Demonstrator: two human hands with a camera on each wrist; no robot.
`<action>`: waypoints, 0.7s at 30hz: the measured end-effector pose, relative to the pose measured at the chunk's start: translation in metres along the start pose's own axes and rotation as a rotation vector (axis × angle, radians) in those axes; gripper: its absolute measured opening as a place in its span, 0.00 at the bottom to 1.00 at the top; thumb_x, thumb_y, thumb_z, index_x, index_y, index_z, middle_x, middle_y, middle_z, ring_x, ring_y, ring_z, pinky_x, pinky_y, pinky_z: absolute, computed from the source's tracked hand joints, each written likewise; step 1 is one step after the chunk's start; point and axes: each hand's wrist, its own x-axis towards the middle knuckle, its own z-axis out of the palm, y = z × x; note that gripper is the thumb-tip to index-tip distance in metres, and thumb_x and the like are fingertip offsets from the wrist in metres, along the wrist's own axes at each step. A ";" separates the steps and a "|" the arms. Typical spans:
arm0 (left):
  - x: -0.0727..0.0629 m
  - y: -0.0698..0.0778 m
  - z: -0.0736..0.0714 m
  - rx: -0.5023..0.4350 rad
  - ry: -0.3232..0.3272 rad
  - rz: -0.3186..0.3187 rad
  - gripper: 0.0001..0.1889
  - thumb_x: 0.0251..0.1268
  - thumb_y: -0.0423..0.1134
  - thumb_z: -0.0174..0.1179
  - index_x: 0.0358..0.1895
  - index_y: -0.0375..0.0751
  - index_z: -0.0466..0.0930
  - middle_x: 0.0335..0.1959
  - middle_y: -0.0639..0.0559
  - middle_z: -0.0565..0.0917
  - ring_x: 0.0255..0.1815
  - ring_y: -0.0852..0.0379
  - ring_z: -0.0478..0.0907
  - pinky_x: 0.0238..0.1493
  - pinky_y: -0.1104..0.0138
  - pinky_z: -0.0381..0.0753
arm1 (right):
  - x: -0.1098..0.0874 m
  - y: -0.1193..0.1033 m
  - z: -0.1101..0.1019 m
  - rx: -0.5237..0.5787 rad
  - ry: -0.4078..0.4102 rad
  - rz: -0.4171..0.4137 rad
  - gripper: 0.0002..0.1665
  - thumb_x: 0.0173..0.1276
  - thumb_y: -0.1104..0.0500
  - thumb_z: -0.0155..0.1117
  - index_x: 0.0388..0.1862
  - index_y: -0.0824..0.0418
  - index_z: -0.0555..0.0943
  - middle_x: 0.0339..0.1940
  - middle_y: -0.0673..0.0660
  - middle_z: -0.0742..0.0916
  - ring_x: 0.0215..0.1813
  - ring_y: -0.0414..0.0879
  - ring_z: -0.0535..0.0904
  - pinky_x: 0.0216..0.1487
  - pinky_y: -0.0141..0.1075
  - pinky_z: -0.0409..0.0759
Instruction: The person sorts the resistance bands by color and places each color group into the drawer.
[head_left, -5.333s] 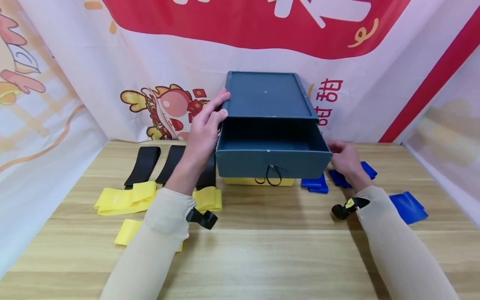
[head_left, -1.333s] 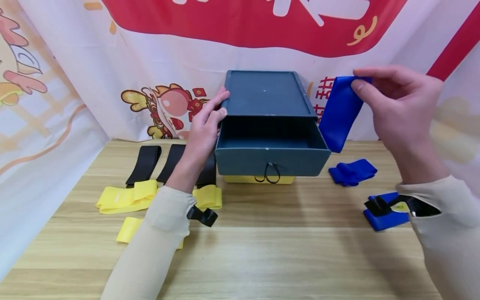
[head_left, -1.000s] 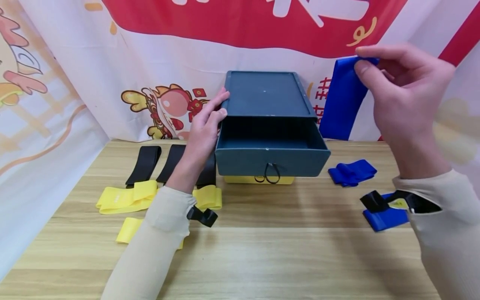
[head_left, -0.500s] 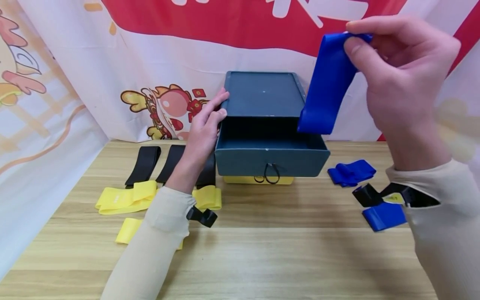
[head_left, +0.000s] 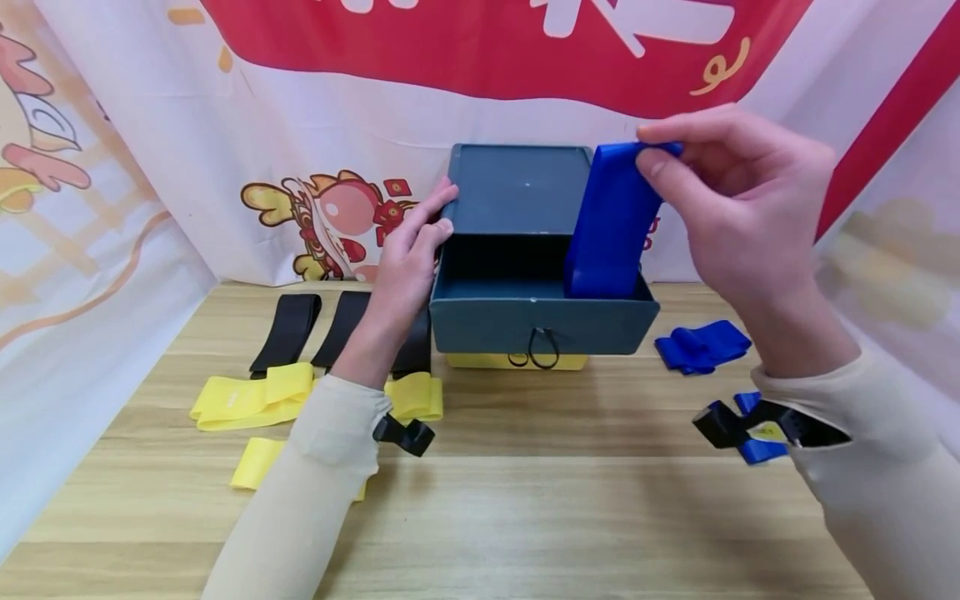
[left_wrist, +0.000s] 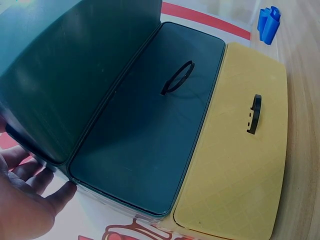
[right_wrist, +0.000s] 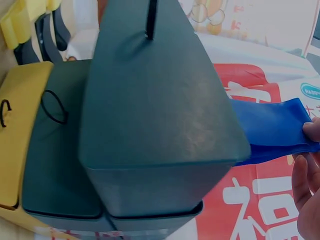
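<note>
Head: pinching a blue band in the right grip at the pulled-out drawer, toward the back edge of the counter; resting the left grip, unclenched, against the cabinet. Left wrist: touching its side above a yellow drawer. Right wrist: pinching the blue band, partly behind the pulled-out drawer.
</note>
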 end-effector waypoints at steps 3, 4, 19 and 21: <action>0.000 0.000 0.000 -0.002 -0.001 -0.001 0.25 0.87 0.44 0.45 0.80 0.51 0.69 0.85 0.64 0.63 0.87 0.66 0.56 0.87 0.60 0.59 | -0.006 0.001 0.001 0.031 -0.018 0.003 0.12 0.71 0.67 0.71 0.51 0.68 0.90 0.44 0.49 0.94 0.35 0.43 0.88 0.44 0.29 0.85; 0.000 0.000 0.000 -0.001 -0.001 -0.001 0.25 0.87 0.44 0.45 0.81 0.51 0.69 0.85 0.65 0.63 0.87 0.66 0.56 0.87 0.60 0.59 | -0.008 0.002 0.001 0.054 -0.026 -0.003 0.12 0.70 0.69 0.71 0.51 0.69 0.90 0.44 0.49 0.94 0.34 0.43 0.88 0.44 0.29 0.85; 0.000 0.000 -0.001 -0.010 0.008 0.012 0.24 0.87 0.43 0.46 0.80 0.50 0.71 0.85 0.64 0.65 0.86 0.67 0.57 0.87 0.62 0.59 | -0.023 0.019 -0.001 -0.019 -0.182 0.057 0.14 0.72 0.70 0.69 0.54 0.69 0.89 0.46 0.50 0.94 0.37 0.40 0.88 0.44 0.26 0.86; -0.001 -0.001 -0.001 -0.011 0.007 0.013 0.24 0.87 0.43 0.45 0.80 0.50 0.71 0.85 0.64 0.65 0.86 0.67 0.57 0.87 0.62 0.59 | -0.024 0.026 0.000 -0.020 -0.194 0.068 0.14 0.72 0.70 0.69 0.54 0.67 0.90 0.46 0.49 0.94 0.37 0.41 0.88 0.44 0.26 0.86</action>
